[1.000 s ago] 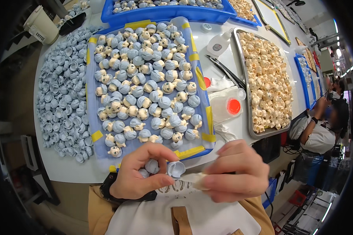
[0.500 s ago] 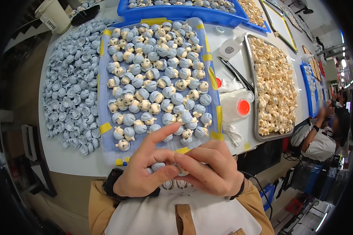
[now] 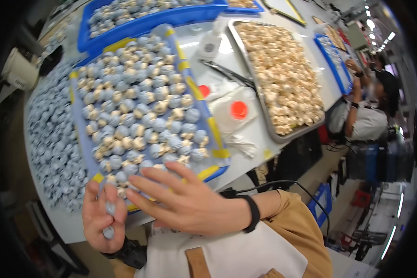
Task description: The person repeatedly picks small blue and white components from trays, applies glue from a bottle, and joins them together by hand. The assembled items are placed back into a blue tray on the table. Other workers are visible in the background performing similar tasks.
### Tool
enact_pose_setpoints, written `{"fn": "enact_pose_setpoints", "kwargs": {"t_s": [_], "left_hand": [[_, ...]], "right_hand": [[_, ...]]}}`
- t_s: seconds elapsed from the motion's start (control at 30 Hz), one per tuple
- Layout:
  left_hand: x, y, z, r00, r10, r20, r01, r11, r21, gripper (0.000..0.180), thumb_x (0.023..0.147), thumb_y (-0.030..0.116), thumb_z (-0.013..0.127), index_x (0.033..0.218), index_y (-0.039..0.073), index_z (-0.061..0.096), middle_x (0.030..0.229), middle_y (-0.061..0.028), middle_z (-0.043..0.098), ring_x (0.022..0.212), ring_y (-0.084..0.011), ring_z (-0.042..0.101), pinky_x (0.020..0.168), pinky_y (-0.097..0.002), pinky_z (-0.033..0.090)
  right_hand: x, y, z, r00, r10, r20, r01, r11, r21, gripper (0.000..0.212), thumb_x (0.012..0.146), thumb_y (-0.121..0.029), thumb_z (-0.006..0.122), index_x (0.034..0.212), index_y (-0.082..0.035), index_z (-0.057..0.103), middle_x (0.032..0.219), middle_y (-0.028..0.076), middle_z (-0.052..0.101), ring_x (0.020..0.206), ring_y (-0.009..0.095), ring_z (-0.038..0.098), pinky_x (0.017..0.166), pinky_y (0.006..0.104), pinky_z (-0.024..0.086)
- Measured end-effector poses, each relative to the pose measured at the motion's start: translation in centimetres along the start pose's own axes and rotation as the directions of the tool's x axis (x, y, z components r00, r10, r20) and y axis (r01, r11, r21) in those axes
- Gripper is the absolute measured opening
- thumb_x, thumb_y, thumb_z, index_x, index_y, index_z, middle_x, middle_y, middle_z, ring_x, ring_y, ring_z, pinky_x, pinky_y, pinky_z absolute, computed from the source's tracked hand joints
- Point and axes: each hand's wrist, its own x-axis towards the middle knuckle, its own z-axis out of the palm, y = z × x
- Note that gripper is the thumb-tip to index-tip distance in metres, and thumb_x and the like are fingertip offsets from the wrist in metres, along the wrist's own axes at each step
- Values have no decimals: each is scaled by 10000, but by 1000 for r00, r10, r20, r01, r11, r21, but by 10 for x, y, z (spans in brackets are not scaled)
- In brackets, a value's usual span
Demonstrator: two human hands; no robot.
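Small blue-grey hair caps [image 3: 108,232] show between the curled fingers of my left hand [image 3: 99,217], which is off the near left corner of the blue tray [image 3: 216,134]. My right hand [image 3: 185,201] reaches left over the tray's near edge, its fingers stretched out and apart with nothing seen in them. By its fingertips lies a small doll head [image 3: 121,191] at the tray's near end. Many cream doll heads with blue-grey caps [image 3: 158,124] fill the tray, whose rim carries yellow tape.
Loose blue-grey caps [image 3: 51,148] spread left of the tray. A metal tray [image 3: 282,138] of cream pieces stands to the right. Between them are black tweezers [image 3: 227,72], a red-capped bottle [image 3: 229,118] and a clear bottle [image 3: 211,44]. Another person [image 3: 366,102] sits at far right.
My hands have come apart: the left moved left with caps in it, the right opened and reached left over the tray. The view has turned, shifting the table leftward.
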Motion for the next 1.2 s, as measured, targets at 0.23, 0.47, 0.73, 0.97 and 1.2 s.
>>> {"fn": "enact_pose_setpoints", "kwargs": {"t_s": [0.23,0.47,0.73,0.97,1.2], "left_hand": [[5,-13,18,917,-287,275,161,900,405,380,865,277,580,881,-103,597,657,-235,594,431,-179,550,356,-246,404],[12,-24,26,976,-48,211,-67,860,506,454,901,352,493,986,-83,590,683,-134,578,421,-76,417,402,-200,312],[21,-28,36,946,-186,265,-43,740,672,369,869,187,562,1158,-38,524,876,-61,582,564,-42,392,527,-177,314],[23,-35,32,932,-86,352,-132,824,551,362,758,33,686,1070,8,503,925,-69,566,588,-28,452,522,-173,352],[25,-42,23,912,-11,410,-245,789,564,391,719,23,730,1029,7,493,972,-128,586,588,-44,512,490,-181,389]], "right_hand": [[-112,122,-142,656,610,-444,-754,522,-398,252,757,-68,646,1002,-20,611,861,139,581,741,254,578,652,350,459],[-119,144,-133,722,505,-473,-691,556,-462,253,684,-39,698,923,-31,616,854,116,546,777,256,552,677,335,441],[-42,45,-71,994,73,-77,13,640,769,273,644,-21,758,837,11,569,799,126,627,701,233,616,579,305,480],[-6,24,-25,942,-7,-336,129,931,340,373,681,-146,733,997,16,618,701,28,551,487,150,470,417,260,344],[-9,21,-29,975,61,-215,36,907,420,351,705,-88,730,1030,5,635,765,74,609,598,165,542,502,265,421]]}}
